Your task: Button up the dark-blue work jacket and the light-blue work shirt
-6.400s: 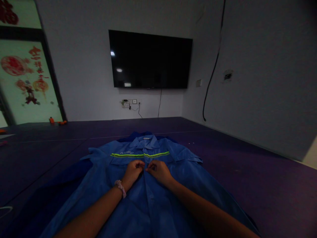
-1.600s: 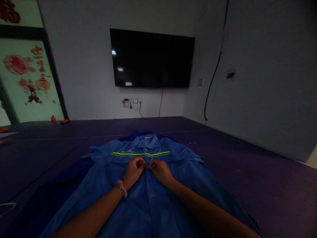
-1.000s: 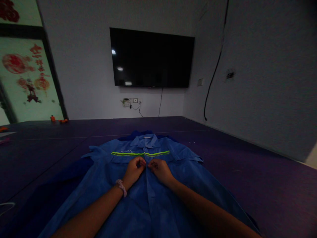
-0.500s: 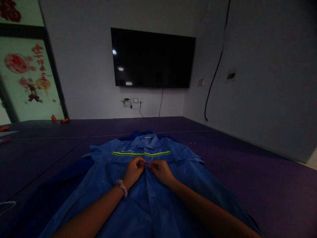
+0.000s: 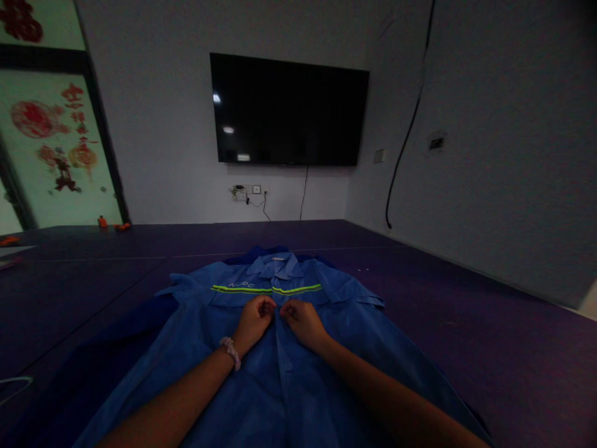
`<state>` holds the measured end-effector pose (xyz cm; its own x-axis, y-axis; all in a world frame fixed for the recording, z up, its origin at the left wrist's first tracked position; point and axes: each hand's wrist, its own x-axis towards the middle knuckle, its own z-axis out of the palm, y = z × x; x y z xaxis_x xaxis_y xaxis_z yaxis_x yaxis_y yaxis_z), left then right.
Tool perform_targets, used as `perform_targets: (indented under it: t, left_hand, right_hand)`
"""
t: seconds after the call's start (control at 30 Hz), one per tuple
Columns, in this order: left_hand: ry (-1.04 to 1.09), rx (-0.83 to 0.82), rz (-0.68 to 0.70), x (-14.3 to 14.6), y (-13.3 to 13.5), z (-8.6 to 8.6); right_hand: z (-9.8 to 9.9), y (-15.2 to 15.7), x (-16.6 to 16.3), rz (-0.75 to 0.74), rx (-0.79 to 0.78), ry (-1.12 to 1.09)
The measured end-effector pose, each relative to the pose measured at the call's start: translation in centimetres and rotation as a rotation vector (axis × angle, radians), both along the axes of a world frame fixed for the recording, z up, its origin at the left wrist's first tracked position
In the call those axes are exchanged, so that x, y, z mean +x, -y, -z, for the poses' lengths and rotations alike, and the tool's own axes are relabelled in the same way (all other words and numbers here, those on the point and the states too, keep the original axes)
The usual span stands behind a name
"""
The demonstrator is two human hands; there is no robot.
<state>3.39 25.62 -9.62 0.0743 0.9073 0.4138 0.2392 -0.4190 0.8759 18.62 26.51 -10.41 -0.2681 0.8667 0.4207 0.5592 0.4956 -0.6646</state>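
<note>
A blue work shirt (image 5: 205,348) lies spread face up, its collar pointing away from me and a yellow-green stripe running across the chest. My left hand (image 5: 255,320), with a pale scrunchie (image 5: 230,353) on the wrist, pinches the shirt's front opening just below the stripe. Close beside it, my right hand (image 5: 302,320) has its fingers curled and pinched at the other side of the same front edge. Any button between the fingertips is too small to make out. Darker blue cloth (image 5: 125,330) shows beneath the shirt at the left and behind the collar.
The shirt rests on a purple surface (image 5: 466,336). A black television (image 5: 289,112) hangs on the far wall, with sockets (image 5: 252,190) and cables below. A black cable (image 5: 405,143) dangles along the right wall. Small orange objects (image 5: 122,226) lie near the glass door (image 5: 60,149).
Both hands stay at the front opening below the stripe, with hardly any movement of the fingers. The shirt lies as before; the view has shifted very slightly.
</note>
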Motion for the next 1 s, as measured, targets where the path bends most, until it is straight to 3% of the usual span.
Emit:
perform_targets:
  t: [0.57, 1.0]
  left_hand:
    - [-0.001, 0.020, 0.038, -0.1, 0.1, 0.3]
    - [0.050, -0.069, 0.038, 0.3, 0.2, 0.2]
  right_hand:
    - [-0.9, 0.8, 0.1, 0.000, 0.000, 0.149]
    - [-1.6, 1.9, -0.4, 0.146, -0.040, 0.373]
